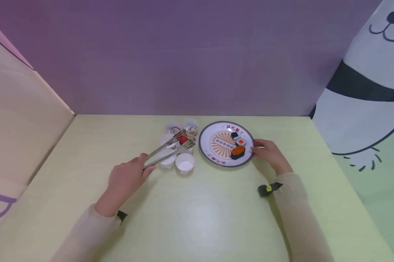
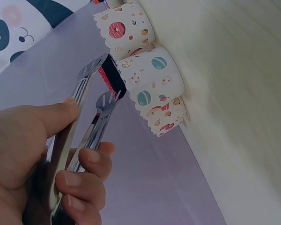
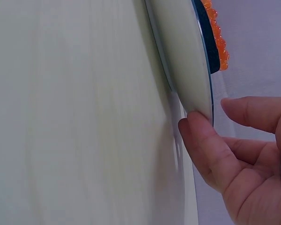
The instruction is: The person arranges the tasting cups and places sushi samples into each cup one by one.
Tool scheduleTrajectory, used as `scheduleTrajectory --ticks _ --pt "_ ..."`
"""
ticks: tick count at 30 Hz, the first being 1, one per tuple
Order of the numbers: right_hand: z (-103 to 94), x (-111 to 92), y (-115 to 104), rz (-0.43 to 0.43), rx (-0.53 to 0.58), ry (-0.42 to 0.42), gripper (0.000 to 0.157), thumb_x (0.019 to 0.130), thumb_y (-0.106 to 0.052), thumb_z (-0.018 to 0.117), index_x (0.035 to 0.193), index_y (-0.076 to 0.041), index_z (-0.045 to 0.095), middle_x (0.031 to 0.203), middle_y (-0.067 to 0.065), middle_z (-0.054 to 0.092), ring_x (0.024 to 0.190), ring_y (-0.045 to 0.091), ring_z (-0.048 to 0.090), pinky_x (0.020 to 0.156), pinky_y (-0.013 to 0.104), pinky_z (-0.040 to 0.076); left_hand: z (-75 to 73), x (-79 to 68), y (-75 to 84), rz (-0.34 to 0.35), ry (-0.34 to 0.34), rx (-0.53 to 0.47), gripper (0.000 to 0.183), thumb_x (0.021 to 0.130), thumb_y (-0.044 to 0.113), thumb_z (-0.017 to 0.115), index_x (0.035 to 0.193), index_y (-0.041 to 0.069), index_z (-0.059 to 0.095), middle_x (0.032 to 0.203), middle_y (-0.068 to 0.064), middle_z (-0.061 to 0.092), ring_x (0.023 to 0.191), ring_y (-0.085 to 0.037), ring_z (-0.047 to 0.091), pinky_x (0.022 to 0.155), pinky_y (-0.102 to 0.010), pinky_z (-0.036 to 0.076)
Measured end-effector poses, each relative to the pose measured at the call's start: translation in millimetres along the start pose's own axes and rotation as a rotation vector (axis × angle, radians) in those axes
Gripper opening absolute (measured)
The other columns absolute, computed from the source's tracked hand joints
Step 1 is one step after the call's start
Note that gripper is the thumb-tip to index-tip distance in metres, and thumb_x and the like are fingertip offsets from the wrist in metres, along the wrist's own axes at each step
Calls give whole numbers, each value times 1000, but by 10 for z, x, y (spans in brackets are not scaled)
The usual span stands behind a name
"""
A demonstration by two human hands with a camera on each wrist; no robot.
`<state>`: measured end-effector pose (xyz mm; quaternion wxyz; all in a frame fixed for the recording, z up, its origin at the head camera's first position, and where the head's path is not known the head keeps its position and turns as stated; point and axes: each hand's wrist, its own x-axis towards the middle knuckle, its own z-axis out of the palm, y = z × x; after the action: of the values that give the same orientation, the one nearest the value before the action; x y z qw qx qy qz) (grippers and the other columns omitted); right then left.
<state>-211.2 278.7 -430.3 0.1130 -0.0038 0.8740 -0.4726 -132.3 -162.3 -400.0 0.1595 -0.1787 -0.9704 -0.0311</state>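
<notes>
My left hand (image 1: 126, 176) grips metal tongs (image 2: 80, 96) with fork-like tips. Between those tips is a red-topped sushi piece with a black side (image 2: 113, 75), over or beside several paper cups (image 1: 185, 163); whether it touches a cup I cannot tell. At the right rim of a round white plate (image 1: 205, 142) is my right hand (image 1: 268, 153). Its fingers curl under the rim, while the thumb stands just above the edge. On the plate's right side lie an orange roe sushi (image 1: 238, 152), a white roll with an orange centre (image 1: 240, 141) and a dark piece (image 1: 234, 135).
The cups stand close together left of the plate, on a pale table (image 1: 197, 218). A purple panel (image 1: 197, 62) rises behind the table's far edge. Side panels stand left and right, the right one with a panda print (image 1: 367, 120).
</notes>
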Motion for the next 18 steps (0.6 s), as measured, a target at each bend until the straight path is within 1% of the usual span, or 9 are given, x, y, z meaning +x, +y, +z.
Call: scheduleTrajectory --ticks 2,5,11,16,18 --pt "-2 -8 -6 -12 11 1 48 95 -10 50 135 13 38 130 31 47 95 20 61 82 21 48 -6 0 7 -3 -6 0 41 87 39 65 100 2 53 52 -2 38 38 -17 34 33 -32 30" --pt "2 -16 -18 -8 32 0 48 95 -9 51 135 13 38 130 32 47 93 16 61 79 17 48 -23 -3 10 -3 -4 -1 41 87 39 66 99 2 53 52 -2 38 38 -17 34 33 -32 30" --pt "-5 -16 -28 -8 27 10 48 95 -8 51 135 14 37 128 31 47 89 12 60 76 16 47 -54 0 18 -4 -17 -7 40 88 39 64 99 2 53 52 -1 36 39 -16 33 33 -31 28" --pt "-2 -22 -19 -16 54 3 50 94 -8 51 135 16 34 128 34 45 85 7 59 76 16 49 -59 -5 19 -10 -31 -3 40 88 39 64 99 2 53 52 -1 36 39 -16 34 33 -30 28" --pt "-3 -29 -16 -17 60 -2 50 95 -7 50 135 17 34 129 34 45 85 7 58 76 17 49 -57 -7 20 -10 -41 0 41 88 39 64 100 2 53 52 -1 37 40 -16 34 33 -30 29"
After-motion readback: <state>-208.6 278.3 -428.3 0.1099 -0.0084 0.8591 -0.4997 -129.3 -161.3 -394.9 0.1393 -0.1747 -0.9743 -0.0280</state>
